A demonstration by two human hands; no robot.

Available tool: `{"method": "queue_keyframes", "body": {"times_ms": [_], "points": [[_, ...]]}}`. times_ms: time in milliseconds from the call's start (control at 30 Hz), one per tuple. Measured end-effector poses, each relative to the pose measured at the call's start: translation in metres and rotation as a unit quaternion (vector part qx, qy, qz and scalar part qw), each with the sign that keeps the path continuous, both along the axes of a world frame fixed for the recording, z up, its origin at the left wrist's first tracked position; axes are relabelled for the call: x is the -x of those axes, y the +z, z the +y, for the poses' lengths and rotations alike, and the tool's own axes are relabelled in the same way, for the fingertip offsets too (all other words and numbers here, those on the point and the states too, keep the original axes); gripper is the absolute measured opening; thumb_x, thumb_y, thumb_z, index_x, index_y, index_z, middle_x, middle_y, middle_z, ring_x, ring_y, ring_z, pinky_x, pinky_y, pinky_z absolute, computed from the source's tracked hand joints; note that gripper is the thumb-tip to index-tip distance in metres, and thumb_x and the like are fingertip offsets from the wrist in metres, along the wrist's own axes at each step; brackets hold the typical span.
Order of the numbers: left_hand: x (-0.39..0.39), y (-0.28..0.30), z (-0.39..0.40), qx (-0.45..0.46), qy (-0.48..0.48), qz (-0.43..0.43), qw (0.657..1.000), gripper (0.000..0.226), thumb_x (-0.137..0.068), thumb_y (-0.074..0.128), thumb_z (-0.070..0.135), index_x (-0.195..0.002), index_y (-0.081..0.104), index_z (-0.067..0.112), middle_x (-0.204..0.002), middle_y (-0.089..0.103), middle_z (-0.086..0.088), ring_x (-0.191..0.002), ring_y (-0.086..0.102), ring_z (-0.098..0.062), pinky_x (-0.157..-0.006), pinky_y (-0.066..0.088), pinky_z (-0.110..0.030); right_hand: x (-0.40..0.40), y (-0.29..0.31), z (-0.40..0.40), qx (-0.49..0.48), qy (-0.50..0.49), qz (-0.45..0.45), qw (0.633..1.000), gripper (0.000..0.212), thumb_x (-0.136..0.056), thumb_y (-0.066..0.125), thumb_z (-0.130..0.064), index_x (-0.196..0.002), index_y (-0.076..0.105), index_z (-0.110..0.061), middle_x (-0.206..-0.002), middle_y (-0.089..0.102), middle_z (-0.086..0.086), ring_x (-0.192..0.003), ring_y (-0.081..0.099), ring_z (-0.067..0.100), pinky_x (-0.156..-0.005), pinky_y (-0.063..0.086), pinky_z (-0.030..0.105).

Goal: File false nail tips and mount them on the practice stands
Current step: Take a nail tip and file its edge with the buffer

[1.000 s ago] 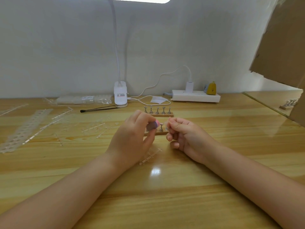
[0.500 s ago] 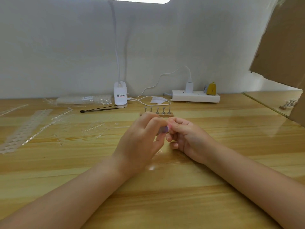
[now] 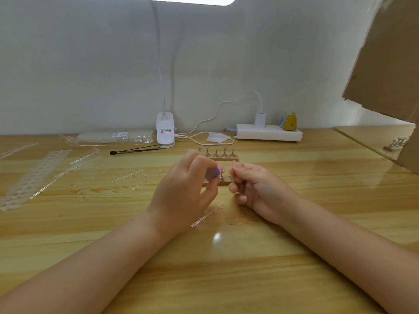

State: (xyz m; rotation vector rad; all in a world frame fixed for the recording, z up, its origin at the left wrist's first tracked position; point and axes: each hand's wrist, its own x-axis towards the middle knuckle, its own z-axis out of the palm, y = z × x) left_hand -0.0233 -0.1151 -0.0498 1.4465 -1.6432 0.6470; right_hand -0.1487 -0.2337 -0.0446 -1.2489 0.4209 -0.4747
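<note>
Both hands are up over the wooden table [image 3: 226, 279], close together but not touching. The left hand [image 3: 181, 196] has its fingers and thumb curled round a small nail file block [image 3: 213, 173] — greyish-purple on the face you can see, with a thin pink edge showing at the top right. It looks short and rounded, most of it is buried in the grip.

The right hand [image 3: 256, 189] is curled in with thumb and forefinger pinched together at the top. There may be a clear nail tip [image 3: 231, 167] in that pinch, since a pale see-through bit shows right at the fingertips, but it's tiny and blurry so I can't make out its shape.

Between and just behind the two hands sits the near practice stand [image 3: 223, 181], a low wooden bar with little metal posts; only two posts show, the rest is hidden behind the left hand. A second practice stand [image 3: 223, 157] is a bit farther back with five metal posts in a row, all upright.

A clear plastic sprue [image 3: 207, 215] lies flat on the table just below the left hand's thumb — it's a thin rod with short cross pieces. More clear strips [image 3: 38, 175] are spread out on the left side of the table.

At the back by the wall: a white clip lamp base [image 3: 165, 130], a black stick tool [image 3: 136, 150], a white power strip [image 3: 268, 132] and a small yellow thing [image 3: 290, 122] on it.
</note>
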Motion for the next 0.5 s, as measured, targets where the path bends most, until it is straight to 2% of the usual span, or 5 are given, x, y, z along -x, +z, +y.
{"method": "queue_keyframes", "body": {"times_ms": [67, 133, 267, 433, 500], "points": [[0.0049, 0.002, -0.0006, 0.029, -0.063, -0.008, 0.998, 0.023, -0.081, 0.066, 0.001, -0.101, 0.054, 0.003, -0.092, 0.059, -0.012, -0.08, 0.06, -0.023, -0.071, 0.052, -0.035, -0.0002, -0.0014, 0.0016, 0.017, 0.004, 0.0, 1.0, 0.012, -0.084, 0.057, -0.021, -0.086, 0.06, -0.01, -0.062, 0.054, -0.003, -0.054, 0.048, 0.009, -0.041, 0.035, 0.018], [0.0098, 0.002, -0.0012, 0.025, -0.089, -0.039, 0.995, 0.026, -0.084, 0.062, 0.008, -0.105, 0.047, 0.011, -0.094, 0.059, -0.013, -0.083, 0.06, -0.022, -0.072, 0.052, -0.032, 0.0004, -0.0009, 0.0031, 0.033, 0.02, 0.002, 0.999, 0.022, -0.075, 0.061, -0.024, -0.09, 0.061, -0.009, -0.066, 0.057, -0.001, -0.055, 0.049, 0.009, -0.043, 0.035, 0.018], [0.0071, 0.0013, 0.0008, 0.012, -0.049, -0.036, 0.998, 0.021, -0.085, 0.058, 0.012, -0.1, 0.044, 0.014, -0.093, 0.061, -0.015, -0.075, 0.062, -0.026, -0.06, 0.051, -0.038, 0.0011, 0.0008, -0.0005, -0.013, 0.005, -0.005, 1.0, 0.009, -0.087, 0.055, -0.016, -0.085, 0.058, -0.008, -0.066, 0.049, 0.001, -0.055, 0.047, 0.009, -0.042, 0.033, 0.017], [0.0072, 0.0026, 0.002, 0.026, -0.033, -0.035, 0.998, 0.03, -0.079, 0.064, 0.005, -0.099, 0.043, 0.012, -0.09, 0.06, -0.014, -0.078, 0.061, -0.027, -0.067, 0.05, -0.035, -0.0002, -0.0002, -0.0003, -0.025, -0.017, -0.005, 1.0, 0.011, -0.091, 0.054, -0.018, -0.085, 0.058, -0.009, -0.058, 0.056, -0.005, -0.054, 0.046, 0.008, -0.04, 0.033, 0.017], [0.0083, 0.0028, 0.0022, 0.01, -0.004, -0.02, 1.0, 0.029, -0.077, 0.068, 0.0, -0.099, 0.05, 0.006, -0.09, 0.06, -0.014, -0.077, 0.061, -0.028, -0.062, 0.051, -0.038, -0.0001, -0.0003, 0.0, -0.027, -0.019, -0.007, 0.999, 0.013, -0.092, 0.054, -0.017, -0.084, 0.059, -0.009, -0.056, 0.056, -0.006, -0.053, 0.046, 0.008, -0.039, 0.033, 0.017]]}}
